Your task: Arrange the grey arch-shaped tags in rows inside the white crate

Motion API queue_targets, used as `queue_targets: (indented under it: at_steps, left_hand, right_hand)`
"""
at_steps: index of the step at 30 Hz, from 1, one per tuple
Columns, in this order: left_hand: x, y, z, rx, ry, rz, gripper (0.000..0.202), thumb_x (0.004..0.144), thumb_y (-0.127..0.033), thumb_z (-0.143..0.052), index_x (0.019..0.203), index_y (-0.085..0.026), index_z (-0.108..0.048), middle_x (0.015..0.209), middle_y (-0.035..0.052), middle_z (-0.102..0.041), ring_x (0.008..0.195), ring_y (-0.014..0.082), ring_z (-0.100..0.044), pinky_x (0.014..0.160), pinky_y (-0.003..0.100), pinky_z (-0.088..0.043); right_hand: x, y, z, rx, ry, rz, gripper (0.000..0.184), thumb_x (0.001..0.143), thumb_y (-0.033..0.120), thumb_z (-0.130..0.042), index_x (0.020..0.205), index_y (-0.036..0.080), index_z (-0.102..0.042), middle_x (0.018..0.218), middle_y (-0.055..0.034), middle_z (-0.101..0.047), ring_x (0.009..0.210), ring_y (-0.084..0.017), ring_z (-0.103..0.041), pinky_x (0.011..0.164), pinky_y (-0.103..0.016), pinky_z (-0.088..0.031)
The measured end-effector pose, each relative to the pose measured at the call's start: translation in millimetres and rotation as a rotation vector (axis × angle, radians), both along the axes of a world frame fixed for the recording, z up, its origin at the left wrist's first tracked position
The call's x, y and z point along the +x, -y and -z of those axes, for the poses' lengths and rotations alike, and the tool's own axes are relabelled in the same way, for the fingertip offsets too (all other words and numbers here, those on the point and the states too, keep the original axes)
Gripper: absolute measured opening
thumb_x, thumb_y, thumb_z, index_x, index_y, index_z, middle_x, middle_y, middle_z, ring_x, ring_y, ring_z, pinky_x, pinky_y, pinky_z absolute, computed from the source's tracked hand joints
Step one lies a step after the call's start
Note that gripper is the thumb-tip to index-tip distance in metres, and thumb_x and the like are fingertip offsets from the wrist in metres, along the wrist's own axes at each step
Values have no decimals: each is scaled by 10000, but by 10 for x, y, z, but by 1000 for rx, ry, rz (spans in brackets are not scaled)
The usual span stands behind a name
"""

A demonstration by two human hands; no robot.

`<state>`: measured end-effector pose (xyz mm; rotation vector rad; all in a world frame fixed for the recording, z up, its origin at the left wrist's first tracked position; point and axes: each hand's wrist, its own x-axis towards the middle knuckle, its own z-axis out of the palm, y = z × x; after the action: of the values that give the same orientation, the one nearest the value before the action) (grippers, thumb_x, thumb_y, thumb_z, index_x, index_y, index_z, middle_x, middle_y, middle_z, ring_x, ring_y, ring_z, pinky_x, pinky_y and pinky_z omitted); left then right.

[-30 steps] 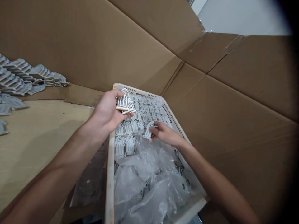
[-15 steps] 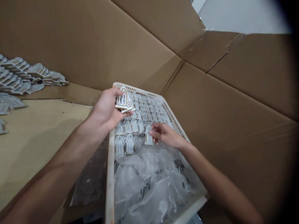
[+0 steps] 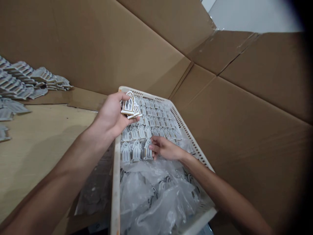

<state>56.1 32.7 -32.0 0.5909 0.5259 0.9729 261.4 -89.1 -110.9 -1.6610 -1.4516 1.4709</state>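
Note:
My left hand [image 3: 113, 112] is closed on a small stack of white arched window-shaped pieces [image 3: 128, 105] with gold trim, held over the far left corner of a white plastic crate [image 3: 115, 192]. Inside the crate, my right hand [image 3: 165, 148] pinches one arched window piece [image 3: 147, 150] upright by its right side. That piece stands at the right end of the nearest row, beside two like pieces [image 3: 136, 150]. Behind it, several rows of the same pieces [image 3: 158, 114] fill the far part. Whether its lower edge touches the plastic sheet is hard to see.
Crumpled clear plastic sheeting [image 3: 156, 195] covers the near half of the crate, with dark-edged pieces showing under it. Piles of arched pieces [image 3: 22, 80] lie at the left on a pale board [image 3: 49, 130]. Tall cardboard walls [image 3: 244, 107] rise behind and to the right.
My right hand has moved left and slightly down, bringing its window piece next to the two in the nearest row. My left hand holds its stack almost still.

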Motion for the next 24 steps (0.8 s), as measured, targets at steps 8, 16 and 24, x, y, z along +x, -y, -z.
queue_targets:
  at_steps: [8, 16, 24]
  left_hand:
    - [-3, 11, -19, 2, -24, 2, 200, 741, -156, -619, 936, -201, -622, 801, 85, -651, 741, 251, -582, 631, 384, -491]
    - [2, 45, -46, 20, -31, 24, 212, 772, -122, -583, 970, -193, -607, 806, 60, -628, 726, 220, -579, 619, 345, -528]
    - [62, 78, -48, 23, -31, 122, 263, 879, -140, -504, 1111, -157, -626, 955, 125, -662, 780, 234, -624, 645, 360, -568]
  right_hand:
    - [-50, -58, 95, 139, 73, 55, 206, 979, 266, -640, 1032, 244, -443, 705, 69, -568, 513, -133, -585, 500, -272, -486]
    - [-125, -67, 41, 154, 318, 44, 177, 982, 303, -640, 953, 234, -480, 640, 44, -612, 483, -163, -645, 470, -272, -461]
    - [-158, -70, -366, 421, 530, 101, 208, 993, 412, -651, 952, 218, -585, 682, 14, -618, 595, -144, -558, 569, -290, -393]
